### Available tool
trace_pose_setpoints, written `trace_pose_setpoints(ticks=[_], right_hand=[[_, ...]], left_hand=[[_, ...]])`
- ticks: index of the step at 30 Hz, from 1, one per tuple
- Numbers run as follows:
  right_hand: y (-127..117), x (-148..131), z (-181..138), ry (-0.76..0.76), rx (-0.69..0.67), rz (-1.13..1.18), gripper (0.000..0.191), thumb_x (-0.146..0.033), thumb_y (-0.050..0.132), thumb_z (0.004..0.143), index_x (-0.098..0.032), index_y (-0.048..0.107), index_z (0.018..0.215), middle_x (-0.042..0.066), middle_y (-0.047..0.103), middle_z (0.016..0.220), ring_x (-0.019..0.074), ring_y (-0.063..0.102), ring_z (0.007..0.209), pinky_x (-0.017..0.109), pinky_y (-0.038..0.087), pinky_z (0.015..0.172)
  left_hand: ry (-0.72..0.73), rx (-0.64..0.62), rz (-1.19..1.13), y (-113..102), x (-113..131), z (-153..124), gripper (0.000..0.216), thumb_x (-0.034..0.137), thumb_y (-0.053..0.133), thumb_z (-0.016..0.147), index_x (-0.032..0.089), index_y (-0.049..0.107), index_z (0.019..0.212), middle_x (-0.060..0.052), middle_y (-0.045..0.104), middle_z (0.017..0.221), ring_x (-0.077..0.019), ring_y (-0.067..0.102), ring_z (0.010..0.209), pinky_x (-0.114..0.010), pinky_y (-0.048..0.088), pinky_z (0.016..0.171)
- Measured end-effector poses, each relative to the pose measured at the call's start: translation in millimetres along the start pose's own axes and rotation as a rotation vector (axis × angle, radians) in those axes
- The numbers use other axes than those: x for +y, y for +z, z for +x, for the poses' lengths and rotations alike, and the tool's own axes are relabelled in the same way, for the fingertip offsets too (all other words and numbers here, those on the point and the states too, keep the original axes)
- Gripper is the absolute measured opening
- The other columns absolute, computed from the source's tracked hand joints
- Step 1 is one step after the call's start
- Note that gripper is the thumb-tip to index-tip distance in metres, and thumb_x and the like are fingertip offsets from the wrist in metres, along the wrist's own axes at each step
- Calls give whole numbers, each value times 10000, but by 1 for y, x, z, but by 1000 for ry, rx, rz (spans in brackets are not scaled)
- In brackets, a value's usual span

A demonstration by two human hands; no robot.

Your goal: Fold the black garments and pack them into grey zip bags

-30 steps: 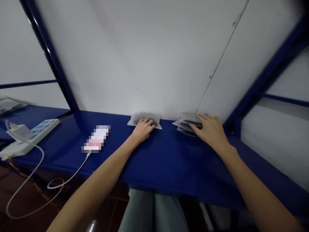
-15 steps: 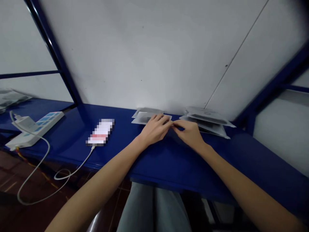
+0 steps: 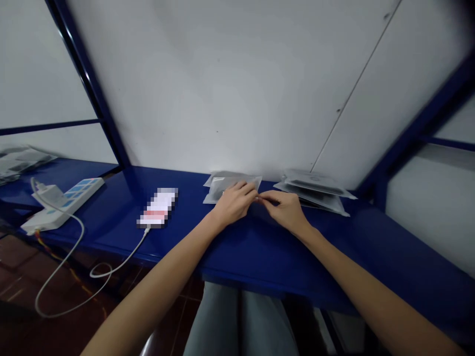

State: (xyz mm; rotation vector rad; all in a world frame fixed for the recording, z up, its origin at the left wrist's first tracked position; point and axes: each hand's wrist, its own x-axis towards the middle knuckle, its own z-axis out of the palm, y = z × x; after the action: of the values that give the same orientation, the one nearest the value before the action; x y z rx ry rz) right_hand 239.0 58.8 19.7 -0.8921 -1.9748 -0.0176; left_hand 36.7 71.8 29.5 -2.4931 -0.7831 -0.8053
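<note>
A frosted plastic bag [image 3: 218, 190] lies on the blue table, with a dark content faintly showing through. My left hand [image 3: 236, 201] is over its right part, fingers curled onto it and hiding much of it; the thumb is hard to see. At the bag's right edge my right hand [image 3: 284, 210] makes a pinch with thumb and forefinger, close against the left fingertips. Behind the first bag, another frosted bag [image 3: 232, 174] shows. To the right of my right hand lies a pile of similar frosted bags [image 3: 315, 180] with dark contents.
A phone with a blurred screen [image 3: 159, 207] lies left on the table [image 3: 193, 227], its white cable [image 3: 76, 252] looping past the front edge to a power strip [image 3: 67, 205]. More bags [image 3: 22, 160] lie far left. A white wall panel [image 3: 222, 89] stands behind.
The view has shifted slightly. My hands have moved a little left along the bag's right edge, the right hand still pinching. More of the bag shows beside my left hand.
</note>
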Motion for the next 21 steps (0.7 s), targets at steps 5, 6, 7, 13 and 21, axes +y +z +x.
trace_pose_setpoints(ticks=[5,6,7,13,21], right_hand=[[-7,8,4,-9,140,-29,132,-246,673,897,-239,789,835,34,805,853,223,754,757,353,602,727],[-10,12,4,14,170,-32,130,-258,681,893,-238,791,828,36,805,844,229,756,755,360,607,727],[-13,18,3,47,197,-29,127,-273,689,889,-236,793,828,39,804,833,236,758,751,367,613,725],[-18,46,-4,241,187,82,128,-326,726,854,-216,788,838,44,802,800,248,771,712,388,651,726],[-12,48,-7,165,102,-16,182,-330,692,885,-193,781,967,77,807,891,252,773,758,407,662,762]], left_hand=[[-100,17,99,-8,-21,-14,134,112,499,950,181,613,964,-114,631,1062,-279,540,1012,-434,434,857],[-131,21,104,-10,-27,-20,144,85,518,919,182,614,965,-119,630,1068,-286,539,1022,-440,436,859],[-168,28,106,-13,-33,-25,162,64,532,892,184,616,960,-121,628,1068,-292,540,1029,-444,439,860],[-337,88,-57,-20,-52,-46,117,86,575,867,191,605,912,-91,617,1020,-254,570,987,-390,495,864],[-288,17,-224,2,-40,-43,97,219,581,963,211,677,977,-61,655,1085,-184,644,897,-318,524,835]])
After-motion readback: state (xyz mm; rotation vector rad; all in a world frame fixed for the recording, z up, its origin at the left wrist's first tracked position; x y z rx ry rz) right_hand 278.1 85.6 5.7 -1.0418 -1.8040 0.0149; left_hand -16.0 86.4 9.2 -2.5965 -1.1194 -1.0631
